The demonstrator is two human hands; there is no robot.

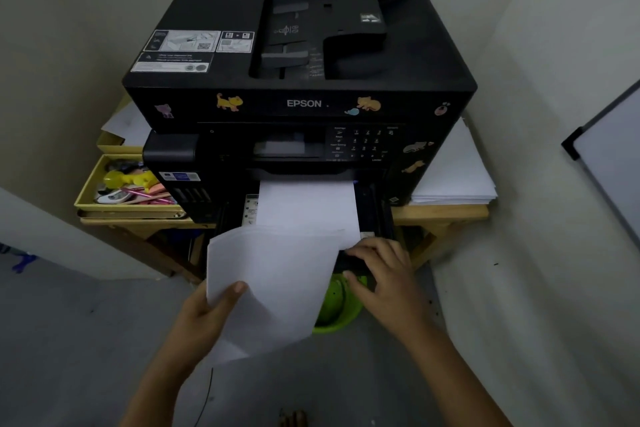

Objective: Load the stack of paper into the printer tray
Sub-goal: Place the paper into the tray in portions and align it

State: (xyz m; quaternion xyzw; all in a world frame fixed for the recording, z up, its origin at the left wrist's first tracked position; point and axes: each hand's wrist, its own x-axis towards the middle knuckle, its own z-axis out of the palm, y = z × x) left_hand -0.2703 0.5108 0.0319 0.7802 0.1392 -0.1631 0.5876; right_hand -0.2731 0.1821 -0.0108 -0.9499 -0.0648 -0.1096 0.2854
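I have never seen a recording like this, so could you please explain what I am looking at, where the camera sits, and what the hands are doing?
There is no robot here, only a person. The single picture comes from a camera worn on the head, looking forward and down, so the arms enter from the bottom edge.

The black machine is an Epson printer standing on a wooden table. Its paper tray is pulled out at the front, with white sheets already lying in it.

The left hand grips a stack of paper with the thumb on top, the stack's far edge at the tray. The right hand rests on the tray's front edge beside the stack.

A yellow tray of stationery sits left of the printer, and a loose pile of sheets right.
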